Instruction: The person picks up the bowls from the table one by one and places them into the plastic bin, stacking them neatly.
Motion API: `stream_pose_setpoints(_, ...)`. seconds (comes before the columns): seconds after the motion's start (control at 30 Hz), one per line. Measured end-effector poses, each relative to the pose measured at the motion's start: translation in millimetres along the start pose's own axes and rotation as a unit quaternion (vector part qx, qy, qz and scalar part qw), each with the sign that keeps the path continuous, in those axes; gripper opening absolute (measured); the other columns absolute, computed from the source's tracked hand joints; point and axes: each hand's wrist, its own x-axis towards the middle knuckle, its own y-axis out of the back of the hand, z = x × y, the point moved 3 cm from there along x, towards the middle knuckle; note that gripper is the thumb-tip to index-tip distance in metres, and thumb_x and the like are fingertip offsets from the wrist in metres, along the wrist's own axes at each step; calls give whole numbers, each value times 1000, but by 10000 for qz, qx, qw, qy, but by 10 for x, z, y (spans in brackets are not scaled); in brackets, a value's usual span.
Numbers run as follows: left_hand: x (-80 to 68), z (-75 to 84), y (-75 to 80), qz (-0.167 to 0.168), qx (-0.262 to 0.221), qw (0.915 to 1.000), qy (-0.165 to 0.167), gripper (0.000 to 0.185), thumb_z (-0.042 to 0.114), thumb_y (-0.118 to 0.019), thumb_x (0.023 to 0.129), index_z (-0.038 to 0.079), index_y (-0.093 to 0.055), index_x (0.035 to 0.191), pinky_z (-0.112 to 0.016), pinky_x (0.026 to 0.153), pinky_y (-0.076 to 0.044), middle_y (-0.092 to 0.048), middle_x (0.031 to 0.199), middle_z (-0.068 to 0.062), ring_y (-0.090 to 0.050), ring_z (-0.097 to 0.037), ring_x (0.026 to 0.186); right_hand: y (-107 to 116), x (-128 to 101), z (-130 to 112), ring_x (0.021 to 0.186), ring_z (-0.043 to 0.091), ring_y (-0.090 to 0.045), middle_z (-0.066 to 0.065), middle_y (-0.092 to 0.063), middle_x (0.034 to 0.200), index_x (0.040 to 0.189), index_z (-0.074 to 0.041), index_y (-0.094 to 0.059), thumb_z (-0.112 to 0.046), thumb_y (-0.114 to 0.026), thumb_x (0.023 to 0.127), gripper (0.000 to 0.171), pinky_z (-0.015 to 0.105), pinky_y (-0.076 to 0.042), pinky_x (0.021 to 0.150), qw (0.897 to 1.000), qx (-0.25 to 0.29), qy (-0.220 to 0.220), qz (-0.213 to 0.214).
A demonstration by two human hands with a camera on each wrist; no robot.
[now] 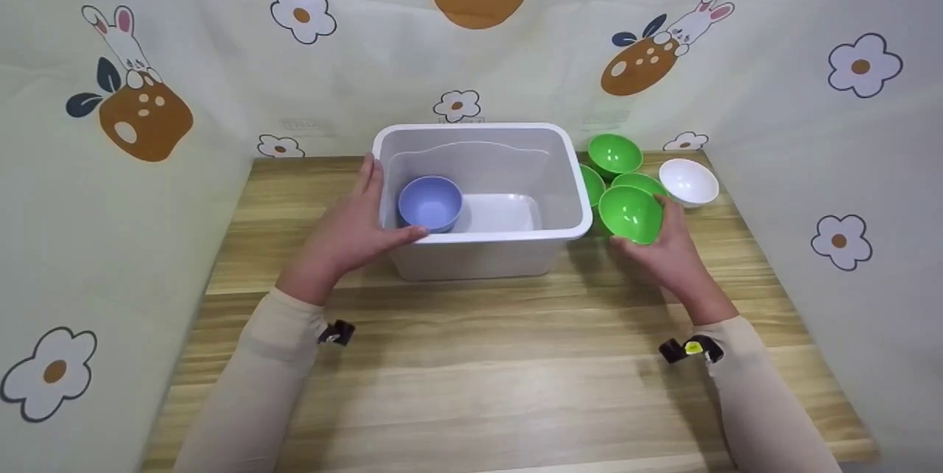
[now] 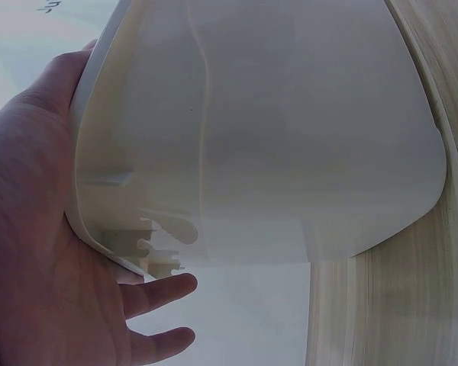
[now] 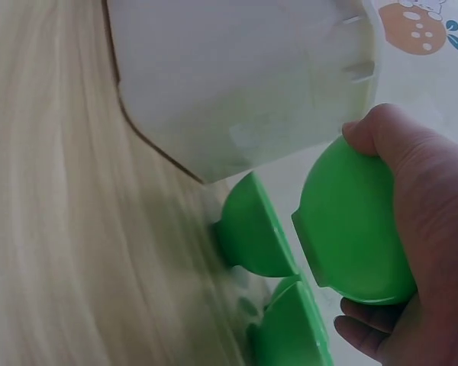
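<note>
Sleeves (image 1: 259, 373), left hand (image 1: 348, 231) (spread) touching bin (image 1: 475, 258), right hand (image 1: 667, 250) pinching green bowl (image 1: 630, 215)

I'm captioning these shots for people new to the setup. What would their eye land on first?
Probably the big white tub on the wooden table, with one blue bowl inside and the left hand gripping its rim. Next, the bright green bowls to the tub's right, one of them held in the right hand. Behind it all, a pale backdrop carries printed flowers and cartoon rabbits.
</note>
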Motion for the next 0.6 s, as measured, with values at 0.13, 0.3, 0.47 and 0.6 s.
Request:
stream_pose_setpoints(0.13, 3, 1, 5, 12, -16, 10000, 15, 149, 95, -68, 81, 3, 1, 176, -74, 123, -33, 12, 185, -13, -25, -56, 162, 67, 35, -83, 145, 47, -43, 31, -36, 162, 166, 9, -24, -24, -96, 87, 111, 66, -36, 123, 9999, -9, 123, 103)
stream_pose_setpoints(0.3, 13, -3, 10, 61, -25, 10000, 16, 145, 88, -72, 84, 3, 1, 176, -77, 127, -23, 9, 185, -14, -25, -57, 161, 131, 88, -171, 140, 45, -45, 30, -37, 157, 166, 6, -24, -25, -94, 88, 109, 66, -40, 119, 9996, -128, 208, 136)
stream_pose_setpoints(0.47, 14, -7, 5, 83, -29, 10000, 3, 140, 77, -78, 88, 2, 0, 176, -76, 127, -20, 8, 185, -16, -22, -56, 162, 179, 133, -291, 139, 43, -45, 29, -38, 157, 166, 5, -24, -28, -95, 87, 111, 65, -40, 117, 9996, -153, 226, 122)
stream_pose_setpoints(0.6, 12, -3, 3, 125, -33, 9999, -57, 141, 79, -77, 88, 0, -1, 176, -73, 128, -24, 6, 185, -18, -21, -53, 164, 212, 159, -413, 139, 43, -45, 28, -39, 157, 166, 6, -24, -28, -95, 87, 111, 64, -39, 117, 9992, -184, 317, 146)
